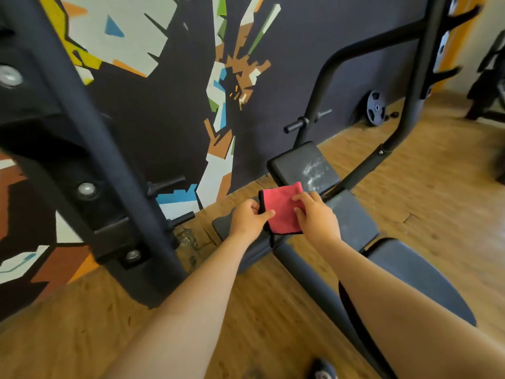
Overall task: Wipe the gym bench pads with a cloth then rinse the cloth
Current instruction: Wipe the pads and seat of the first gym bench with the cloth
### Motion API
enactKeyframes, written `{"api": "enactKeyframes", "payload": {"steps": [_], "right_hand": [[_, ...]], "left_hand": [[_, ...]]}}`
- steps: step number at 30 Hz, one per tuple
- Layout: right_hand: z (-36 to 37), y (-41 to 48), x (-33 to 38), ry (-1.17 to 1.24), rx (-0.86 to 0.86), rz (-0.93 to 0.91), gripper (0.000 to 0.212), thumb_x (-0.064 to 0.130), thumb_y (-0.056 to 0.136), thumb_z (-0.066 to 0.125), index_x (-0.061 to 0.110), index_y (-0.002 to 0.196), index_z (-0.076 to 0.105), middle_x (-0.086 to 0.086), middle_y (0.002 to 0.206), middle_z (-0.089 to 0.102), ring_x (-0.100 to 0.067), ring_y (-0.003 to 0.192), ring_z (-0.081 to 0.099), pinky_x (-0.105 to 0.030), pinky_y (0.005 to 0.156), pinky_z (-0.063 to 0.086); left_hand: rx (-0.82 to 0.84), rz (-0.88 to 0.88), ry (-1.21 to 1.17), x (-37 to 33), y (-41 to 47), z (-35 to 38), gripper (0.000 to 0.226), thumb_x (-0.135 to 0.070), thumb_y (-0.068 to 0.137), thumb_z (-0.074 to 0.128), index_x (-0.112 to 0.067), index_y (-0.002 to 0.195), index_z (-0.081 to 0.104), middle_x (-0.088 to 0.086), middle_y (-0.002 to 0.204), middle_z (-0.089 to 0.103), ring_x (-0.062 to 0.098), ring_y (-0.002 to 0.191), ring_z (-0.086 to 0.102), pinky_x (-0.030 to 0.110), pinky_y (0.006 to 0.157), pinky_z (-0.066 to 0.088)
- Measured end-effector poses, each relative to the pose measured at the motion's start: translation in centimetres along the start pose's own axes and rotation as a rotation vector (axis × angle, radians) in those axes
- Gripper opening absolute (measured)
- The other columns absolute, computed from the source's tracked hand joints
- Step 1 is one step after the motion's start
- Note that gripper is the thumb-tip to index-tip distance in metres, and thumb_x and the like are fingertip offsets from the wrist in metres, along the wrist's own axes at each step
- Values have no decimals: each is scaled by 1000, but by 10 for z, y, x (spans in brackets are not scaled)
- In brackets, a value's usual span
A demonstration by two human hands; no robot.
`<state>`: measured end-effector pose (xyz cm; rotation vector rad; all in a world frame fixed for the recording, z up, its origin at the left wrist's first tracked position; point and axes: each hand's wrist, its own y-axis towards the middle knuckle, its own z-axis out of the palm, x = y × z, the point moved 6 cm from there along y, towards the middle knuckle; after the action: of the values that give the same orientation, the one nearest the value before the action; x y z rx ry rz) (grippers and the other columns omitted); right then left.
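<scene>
A folded pink cloth with a dark edge is held up between both hands above the gym bench. My left hand pinches its left edge, thumb on top. My right hand holds its right side, fingers curled over the fabric. Beyond the cloth, the bench's far black pad carries whitish smears on its right part. A middle pad, dusty grey, lies right of my right hand. The near pad is partly hidden by my right forearm.
A thick dark rack upright with bolts and pegs stands at left, close to my left arm. The bench's curved black frame rises behind. A weight plate leans on the painted wall. The floor is wood.
</scene>
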<state>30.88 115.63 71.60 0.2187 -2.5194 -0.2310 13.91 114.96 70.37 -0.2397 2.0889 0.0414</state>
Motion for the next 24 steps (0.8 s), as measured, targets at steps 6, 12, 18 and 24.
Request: {"api": "enactKeyframes", "payload": {"steps": [6,12,18,24], "right_hand": [[-2,107,-38,-4,59,-79,24,18,98,47,20,121,55,-5,115,51,-31,89,60,-43,73,50],[12,169,-66,-16,148,-115,27,17,99,44,19,123,55,-6,119,51,-31,93,60,-41,76,49],[30,217,-82,2,219,-114,27,17,100,42,19,125,53,-6,120,49,-30,91,60,-38,72,50],[48,263,-92,-46,228,-84,29,17,100,41,21,126,52,-4,119,49,-30,93,59,-35,71,47]], "left_hand": [[-72,-63,-34,-23,90,30,26,-28,86,72,-13,95,53,-2,87,59,22,92,64,44,84,57],[-79,-120,-43,-25,139,55,24,-25,87,71,-12,98,53,-3,86,58,15,83,61,29,71,58],[-105,-140,75,-20,186,60,25,-31,87,70,-16,97,54,-5,87,59,18,85,63,32,79,55],[-103,-140,40,-14,233,66,22,-27,88,70,-14,94,54,-9,79,57,8,71,59,29,73,54]]}}
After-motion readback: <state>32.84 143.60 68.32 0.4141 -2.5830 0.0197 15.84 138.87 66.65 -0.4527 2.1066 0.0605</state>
